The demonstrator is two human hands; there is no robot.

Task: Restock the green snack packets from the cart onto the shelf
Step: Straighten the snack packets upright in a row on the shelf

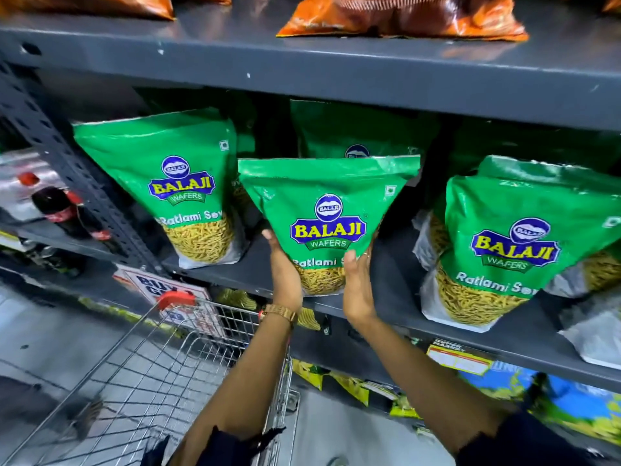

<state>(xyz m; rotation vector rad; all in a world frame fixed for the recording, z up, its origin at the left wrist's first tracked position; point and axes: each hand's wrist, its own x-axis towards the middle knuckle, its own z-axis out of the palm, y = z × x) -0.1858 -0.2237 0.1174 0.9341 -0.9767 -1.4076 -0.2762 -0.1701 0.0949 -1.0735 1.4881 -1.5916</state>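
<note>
Between my two hands stands a green snack packet [327,216], upright on the dark grey shelf [396,287] at its middle. My left hand [285,270] presses its left side low down, and my right hand [358,284] holds its right side. Another green packet [168,173] stands to the left, a third [510,240] leans at the right, and one more [363,132] sits behind in shadow. The wire cart [161,375] is below at the left, and its basket looks bare of packets.
An upper shelf board [302,62] carries orange packets [403,18] right above. Cola bottles [64,206] lie in the neighbouring bay to the left. Yellow and blue packets [554,401] fill the lower shelf. A printed sign [174,297] hangs by the cart's red handle.
</note>
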